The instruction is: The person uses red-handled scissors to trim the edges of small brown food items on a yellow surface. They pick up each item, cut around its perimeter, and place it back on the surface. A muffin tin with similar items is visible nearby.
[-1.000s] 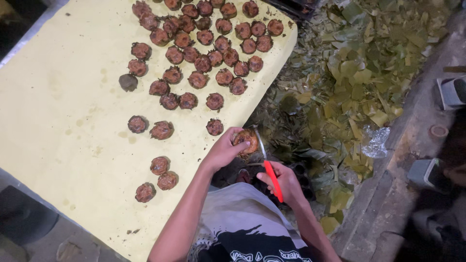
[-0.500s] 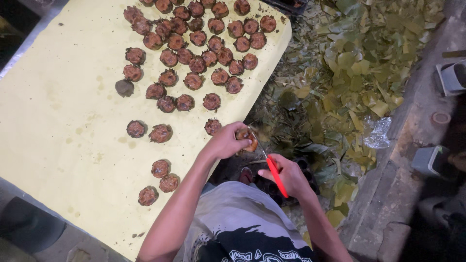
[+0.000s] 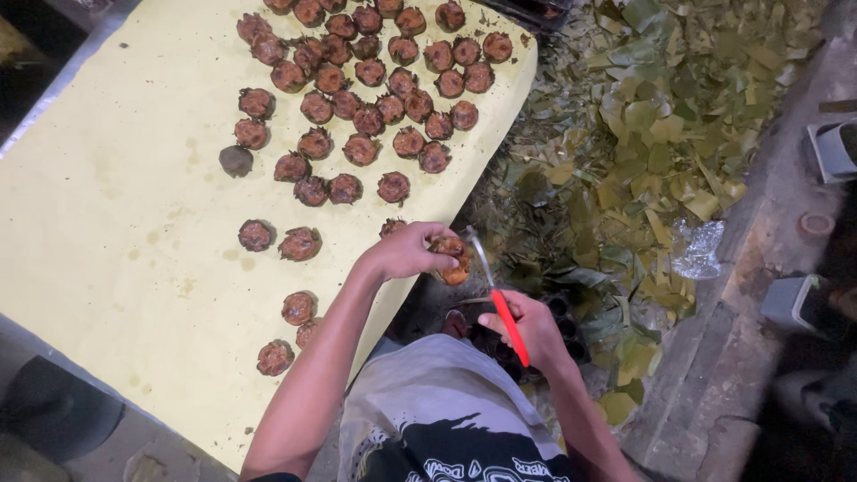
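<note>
Left hand (image 3: 406, 253) was closed around one of the small brown cakes (image 3: 451, 257) — fingers curled over the top, grip snug on it, held up off the yellow worktop (image 3: 107, 232) just past its near edge. Right hand (image 3: 527, 326) was wrapped shut on a red-handled knife (image 3: 502, 299), blade angled up so the tip met the cake's right side.

My take on doing this bit well: keep the cake pinched low so the fingertips stay clear of the blade, and work the tip around the rim with short strokes instead of one long push. These things looked crumbly, so a light squeeze seemed smarter than a hard one.

Around the grips: left of the holding hand sat a few loose cakes (image 3: 286, 243) on the worktop, with the big cluster (image 3: 375, 80) farther out beyond it. Just under the knife hand there was a dark tray (image 3: 500, 344), mostly hidden. Off to the right of that, a heap of leaf scraps (image 3: 661, 116) and a crumpled bit of clear plastic (image 3: 696, 250) — nothing really blocking the hands, though the tray was crowding the knife wrist a bit.
</note>
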